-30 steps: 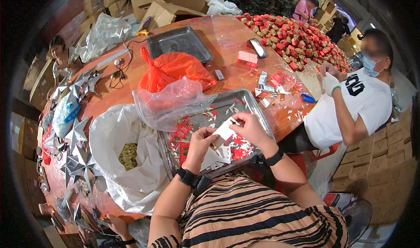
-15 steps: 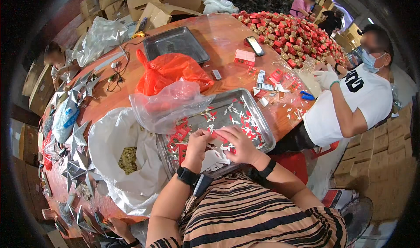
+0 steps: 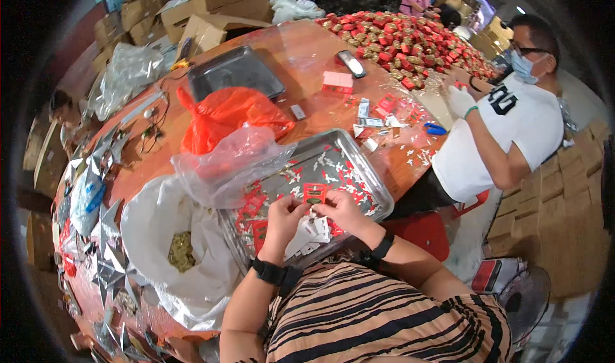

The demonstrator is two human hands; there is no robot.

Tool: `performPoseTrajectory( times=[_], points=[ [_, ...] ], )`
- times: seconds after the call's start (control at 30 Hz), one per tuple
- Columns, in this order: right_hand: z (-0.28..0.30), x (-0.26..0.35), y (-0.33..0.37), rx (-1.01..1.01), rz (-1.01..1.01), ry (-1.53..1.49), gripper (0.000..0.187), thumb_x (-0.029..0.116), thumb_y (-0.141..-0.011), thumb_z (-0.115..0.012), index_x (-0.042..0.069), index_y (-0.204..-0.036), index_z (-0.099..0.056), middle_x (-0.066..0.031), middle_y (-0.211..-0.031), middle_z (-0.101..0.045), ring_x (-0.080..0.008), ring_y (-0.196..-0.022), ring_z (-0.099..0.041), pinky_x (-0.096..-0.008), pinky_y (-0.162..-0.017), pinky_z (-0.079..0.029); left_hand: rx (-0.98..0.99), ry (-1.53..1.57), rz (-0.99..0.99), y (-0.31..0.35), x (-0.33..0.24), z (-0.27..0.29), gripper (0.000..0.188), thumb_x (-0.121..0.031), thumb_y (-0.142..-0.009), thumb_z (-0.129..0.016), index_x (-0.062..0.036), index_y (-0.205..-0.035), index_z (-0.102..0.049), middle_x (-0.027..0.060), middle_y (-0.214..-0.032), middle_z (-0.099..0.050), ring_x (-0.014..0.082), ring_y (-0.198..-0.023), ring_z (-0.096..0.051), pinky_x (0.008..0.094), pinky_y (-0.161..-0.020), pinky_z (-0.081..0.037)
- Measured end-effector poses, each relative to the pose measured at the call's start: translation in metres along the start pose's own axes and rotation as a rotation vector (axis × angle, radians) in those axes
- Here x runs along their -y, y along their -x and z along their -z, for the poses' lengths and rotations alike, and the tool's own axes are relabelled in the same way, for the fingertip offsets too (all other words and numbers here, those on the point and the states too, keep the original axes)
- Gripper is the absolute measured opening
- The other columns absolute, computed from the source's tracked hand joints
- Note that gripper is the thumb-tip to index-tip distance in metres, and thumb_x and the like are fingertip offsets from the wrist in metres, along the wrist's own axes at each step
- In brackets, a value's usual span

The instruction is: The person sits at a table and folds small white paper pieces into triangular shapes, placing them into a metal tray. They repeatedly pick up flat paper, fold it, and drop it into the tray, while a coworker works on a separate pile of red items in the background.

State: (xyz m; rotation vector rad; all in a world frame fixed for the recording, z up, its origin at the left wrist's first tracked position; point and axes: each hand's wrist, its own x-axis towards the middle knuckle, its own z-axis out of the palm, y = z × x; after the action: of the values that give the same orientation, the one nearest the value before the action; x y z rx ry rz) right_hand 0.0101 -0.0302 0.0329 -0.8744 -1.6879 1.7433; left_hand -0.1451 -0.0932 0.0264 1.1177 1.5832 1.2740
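Between my left hand (image 3: 284,221) and my right hand (image 3: 344,210), a small red printed card (image 3: 316,189) is pinched upright by its two sides. The fingers of both hands are closed on it, and a dark green patch shows near its lower edge. My hands are above the near part of a metal tray (image 3: 378,185). Scattered in the tray are red and white paper scraps (image 3: 333,164). Right below my hands is a loose pile of white cards (image 3: 312,233). More red cards (image 3: 259,232) lie by my left wrist.
Left of the tray stands an open white sack (image 3: 144,225) with greenish-brown contents. An orange plastic bag (image 3: 224,116), a clear bag (image 3: 224,164) and an empty dark tray (image 3: 237,75) lie beyond. A co-worker (image 3: 506,126) sits right, beside heaped red-and-gold pieces (image 3: 397,46). Silver stars (image 3: 109,260) crowd the left.
The red card has turned from nearly edge-on to show its printed face, with both hands now at its sides. The whole view has shifted slightly.
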Motion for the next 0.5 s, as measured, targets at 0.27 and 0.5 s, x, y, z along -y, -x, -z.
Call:
performPoseTrajectory(
  times=[0.27, 0.5],
  points=[
    [0.032, -0.011, 0.000, -0.058, -0.133, -0.077, 0.020, 0.005, -0.080, -0.059, 0.002, -0.099, -0.064, -0.0025, -0.080, -0.064, -0.0048, -0.065, -0.056, -0.0208, -0.053, -0.043, 0.166, -0.033, -0.012, -0.007, 0.012, -0.010, 0.014, -0.009, -0.078, -0.064, 0.0005, -0.086, -0.058, 0.0052, -0.073, -0.059, 0.0125, -0.065, -0.052, 0.0273, -0.058, -0.043],
    [0.192, -0.073, -0.033, -0.628, -0.198, -0.287, 0.014, 0.014, -0.075, -0.065, 0.005, -0.083, -0.060, -0.0016, -0.068, -0.058, -0.0086, -0.054, -0.052, -0.0204, -0.045, -0.037, 0.337, -0.378, -0.834, 0.068, -0.172, 0.035, 0.021, -0.003, -0.064, -0.068, -0.0077, -0.083, -0.059, 0.0060, -0.081, -0.059, 0.0258, -0.073, -0.058, 0.0321, -0.064, -0.047]
  ],
)
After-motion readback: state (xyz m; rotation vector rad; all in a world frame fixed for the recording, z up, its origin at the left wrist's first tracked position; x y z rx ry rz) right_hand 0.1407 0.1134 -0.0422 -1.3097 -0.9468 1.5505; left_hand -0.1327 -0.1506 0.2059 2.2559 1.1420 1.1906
